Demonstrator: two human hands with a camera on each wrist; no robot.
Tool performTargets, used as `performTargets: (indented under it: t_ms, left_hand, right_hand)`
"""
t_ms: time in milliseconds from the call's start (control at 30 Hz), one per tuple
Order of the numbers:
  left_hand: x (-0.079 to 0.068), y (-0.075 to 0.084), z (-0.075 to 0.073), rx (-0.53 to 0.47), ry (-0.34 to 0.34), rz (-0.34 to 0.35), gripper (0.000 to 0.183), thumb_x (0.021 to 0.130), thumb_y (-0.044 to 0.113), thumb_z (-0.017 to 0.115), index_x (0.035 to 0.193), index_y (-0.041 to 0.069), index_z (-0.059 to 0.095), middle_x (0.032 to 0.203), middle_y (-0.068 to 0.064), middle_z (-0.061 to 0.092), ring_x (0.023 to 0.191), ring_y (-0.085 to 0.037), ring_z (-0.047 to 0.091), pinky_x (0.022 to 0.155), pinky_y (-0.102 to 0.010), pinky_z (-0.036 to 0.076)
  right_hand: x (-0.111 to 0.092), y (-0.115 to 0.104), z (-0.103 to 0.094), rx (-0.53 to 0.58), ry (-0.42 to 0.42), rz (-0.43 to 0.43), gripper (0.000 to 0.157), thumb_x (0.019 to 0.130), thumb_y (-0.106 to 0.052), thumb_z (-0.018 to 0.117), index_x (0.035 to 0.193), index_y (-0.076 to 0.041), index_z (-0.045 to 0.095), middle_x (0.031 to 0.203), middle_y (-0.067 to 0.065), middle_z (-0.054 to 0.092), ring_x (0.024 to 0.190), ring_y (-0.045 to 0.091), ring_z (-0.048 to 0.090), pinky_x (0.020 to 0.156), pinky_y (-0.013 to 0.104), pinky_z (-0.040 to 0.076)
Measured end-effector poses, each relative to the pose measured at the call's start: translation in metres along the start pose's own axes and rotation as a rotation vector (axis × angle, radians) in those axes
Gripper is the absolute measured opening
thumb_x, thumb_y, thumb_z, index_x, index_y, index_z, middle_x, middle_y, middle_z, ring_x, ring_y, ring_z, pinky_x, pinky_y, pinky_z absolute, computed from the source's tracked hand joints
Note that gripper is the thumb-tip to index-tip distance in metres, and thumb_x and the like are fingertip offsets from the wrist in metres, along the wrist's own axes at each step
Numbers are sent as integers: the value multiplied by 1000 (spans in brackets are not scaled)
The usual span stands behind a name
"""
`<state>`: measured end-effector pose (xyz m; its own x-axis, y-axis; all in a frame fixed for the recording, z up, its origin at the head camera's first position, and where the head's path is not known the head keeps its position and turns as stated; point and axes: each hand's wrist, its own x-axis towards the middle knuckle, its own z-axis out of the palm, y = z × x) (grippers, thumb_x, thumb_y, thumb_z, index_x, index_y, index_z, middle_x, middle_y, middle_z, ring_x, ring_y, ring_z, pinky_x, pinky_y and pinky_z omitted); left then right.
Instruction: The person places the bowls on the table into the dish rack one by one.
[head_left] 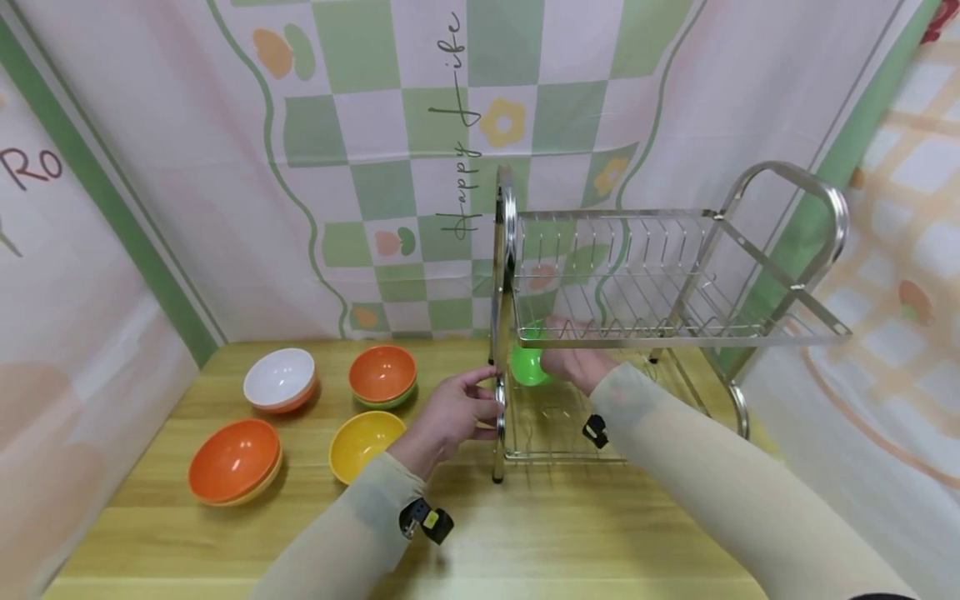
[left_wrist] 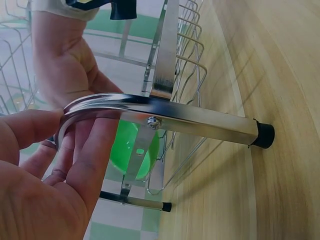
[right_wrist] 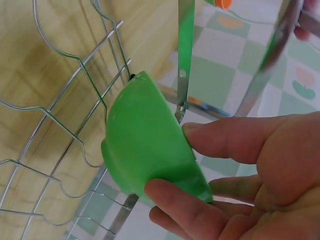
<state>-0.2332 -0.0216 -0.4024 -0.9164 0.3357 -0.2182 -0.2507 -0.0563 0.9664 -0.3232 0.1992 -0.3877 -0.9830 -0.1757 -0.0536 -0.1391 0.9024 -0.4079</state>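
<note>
Right hand (right_wrist: 285,170) partly closed, pinching green bowl (right_wrist: 145,145) at rim, bowl tilted above left end of lower tier (head_left: 555,457); contact with wires hard to tell. Left hand (head_left: 453,414) partly closed, thumb and fingers gripping side frame (left_wrist: 205,125) of metal dish rack (head_left: 834,212). Upper tier (head_left: 675,342) overhangs right hand; side frame stands between hands. Left on wooden table (head_left: 180,550): yellow bowl (head_left: 365,437) beside left sleeve (head_left: 337,529), orange bowl (head_left: 383,372), red-orange bowl (head_left: 234,458), white bowl (head_left: 279,377). Checked cloth (head_left: 371,196) behind.
</note>
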Motion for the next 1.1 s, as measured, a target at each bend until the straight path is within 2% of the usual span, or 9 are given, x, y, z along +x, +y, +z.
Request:
performTargets:
  t_ms: [167,233,400,533,700,867,967,1033,1100]
  left_hand:
    - [-1,1,0,-6,-3,7,68,84,-14,67,144,16,54,104,-15,58,83,-27,63,72,-43,61]
    - [-1,1,1,-11,0,6,69,84,-14,67,144,16,54,103,-15,58,83,-27,63,72,-43,61]
    - [0,0,0,-15,2,5,69,84,-14,67,145,16,53,103,-15,58,83,-27,63,72,-43,61]
    - [-1,0,1,-17,-1,6,69,84,-14,67,145,16,53,103,-15,58,83,-27,63,72,-43,61]
    - [-2,0,1,-19,2,6,69,84,-15,67,144,15,54,103,-15,58,83,-27,63,73,-43,61]
    - [-2,0,0,-12,2,8,68,84,-14,66,145,15,54,102,-14,58,83,-27,63,73,-43,61]
    - [-2,-1,0,-4,-2,12,68,85,-14,67,145,16,54,103,-15,59,83,-27,63,72,-43,61]
    - [-2,-1,0,-2,-5,13,68,85,-13,67,145,16,54,103,-15,59,83,-27,63,72,-43,61]
    - [-1,-1,0,-2,-7,12,68,85,-13,67,145,16,54,104,-15,59,83,-27,64,72,-43,61]
  right_hand:
    - [-9,-17,-6,-14,-27,22,52,74,15,52,124,5,60,110,22,61,61,24,54,45,30,51]
    - [-14,-22,-10,16,-24,29,56,73,16,53,127,6,57,114,24,60,62,24,55,46,31,52]
    - [-3,-5,-4,49,5,29,56,75,13,52,130,7,54,106,23,59,57,22,52,41,31,49]
    - [13,20,5,76,23,67,49,78,3,54,127,5,51,91,19,57,52,19,47,37,29,44]
    - [18,36,4,182,34,56,56,77,-2,59,132,7,48,94,19,57,59,23,51,42,32,47]
    - [12,35,-3,284,34,56,64,75,-6,63,136,8,48,101,20,60,69,27,55,51,34,53]
    - [13,39,-4,364,0,81,60,81,-12,65,136,5,49,94,17,62,67,24,56,55,37,55]
    - [14,43,-3,438,-17,101,53,86,-15,64,134,2,51,96,16,62,72,26,58,62,42,58]
    - [11,43,-3,513,-34,115,55,89,-27,68,133,0,51,103,15,61,81,28,60,70,48,59]
